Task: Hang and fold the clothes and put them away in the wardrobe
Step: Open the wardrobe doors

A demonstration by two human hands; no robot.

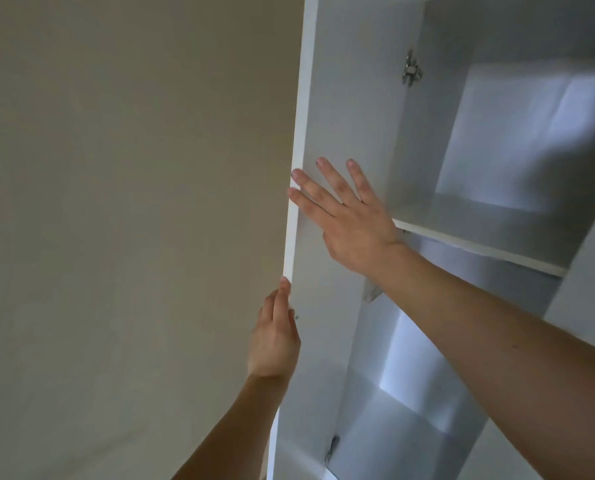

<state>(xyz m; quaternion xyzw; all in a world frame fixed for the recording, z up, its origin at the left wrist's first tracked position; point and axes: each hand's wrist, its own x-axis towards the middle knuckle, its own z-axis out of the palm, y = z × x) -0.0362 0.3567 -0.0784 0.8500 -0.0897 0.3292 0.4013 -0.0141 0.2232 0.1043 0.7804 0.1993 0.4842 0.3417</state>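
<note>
The wardrobe fills the right half of the view, from about 12 o'clock down to 5 o'clock, and its door stands open, with the inner face turned to the camera. A shelf crosses the inside at about 3 o'clock, and no clothes show on it or anywhere in the view. The right hand lies flat on the inner face of the door, near the centre, with the fingers straight and spread; it presses and grasps nothing. The left hand, at about 7 o'clock, holds the free edge of the door, the fingers lying along the edge; how far they wrap behind it cannot be told. Two metal hinges sit on the door's far side. A beige wall takes the whole left half.

The step seems to be the moving of the door. To do it well, the person should guide the door slowly with both hands and keep the fingers away from the hinge side.
</note>
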